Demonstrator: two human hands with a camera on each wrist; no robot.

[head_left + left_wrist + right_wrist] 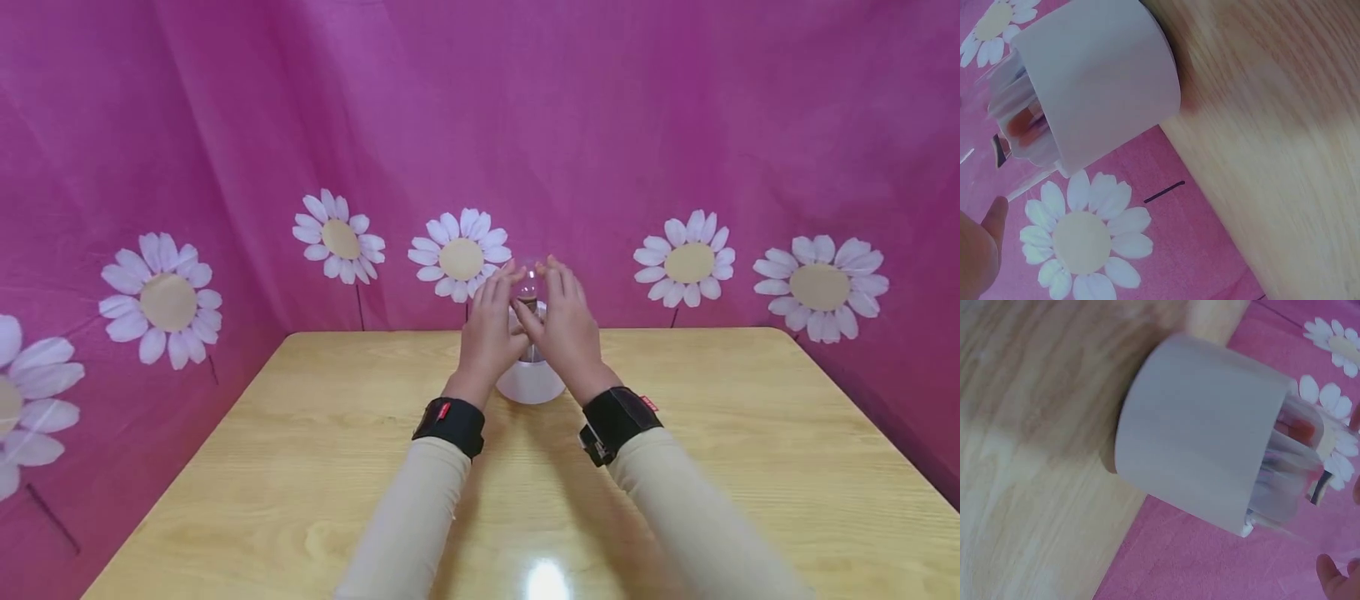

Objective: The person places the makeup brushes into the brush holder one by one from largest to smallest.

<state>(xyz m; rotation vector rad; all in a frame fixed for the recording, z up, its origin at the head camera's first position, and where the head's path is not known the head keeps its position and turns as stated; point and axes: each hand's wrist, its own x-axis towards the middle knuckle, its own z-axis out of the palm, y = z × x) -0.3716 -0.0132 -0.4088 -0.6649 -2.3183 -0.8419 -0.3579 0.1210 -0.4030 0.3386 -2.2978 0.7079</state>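
A white round holder (530, 385) stands upright on the table, with a clear domed cover (529, 282) rising above it. Several thin items fill it; in the left wrist view one has an orange-brown end (1022, 122), while a dark-banded tip (1320, 487) sticks up in the right wrist view. Both hands hold the cover from opposite sides: the left hand (491, 325) at its left, the right hand (567, 329) at its right. Fingers curve toward each other near the top, and the thumbs are on the near side. Most fingertip contact is hidden.
The holder stands toward the far edge of the light wooden table (337, 467). Behind it hangs a pink cloth (570, 125) printed with white daisies, which also runs along the left and right sides. Black straps (453, 425) circle both wrists.
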